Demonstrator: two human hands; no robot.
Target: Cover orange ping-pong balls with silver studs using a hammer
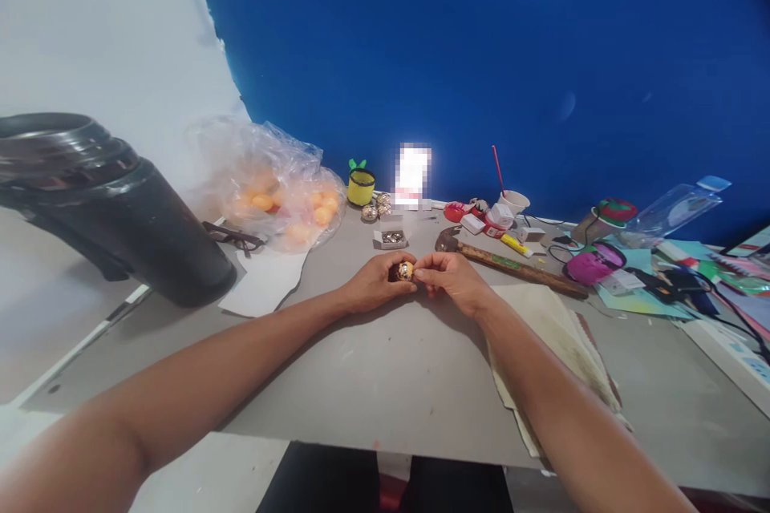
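My left hand [380,282] is curled round a small yellow ball [405,271] partly covered in shiny metal studs. At the ball's right side, my right hand [446,279] has thumb and fingertips pinched together. Whatever sits between those fingertips is too small to make out. Just beyond the hands stands a small open box [391,239] with many shiny metal pieces in it. Behind that box lie several round balls [370,212] with a similar metallic, studded surface.
A hammer [511,264] lies beyond my right hand, and a folded cloth [541,329] is under my right forearm. On the left are a large black flask [150,232] and plastic bags of orange fruit [277,200]. A yellow pot [361,188], paper cup [514,202] and plastic bottle [677,212] stand farther back.
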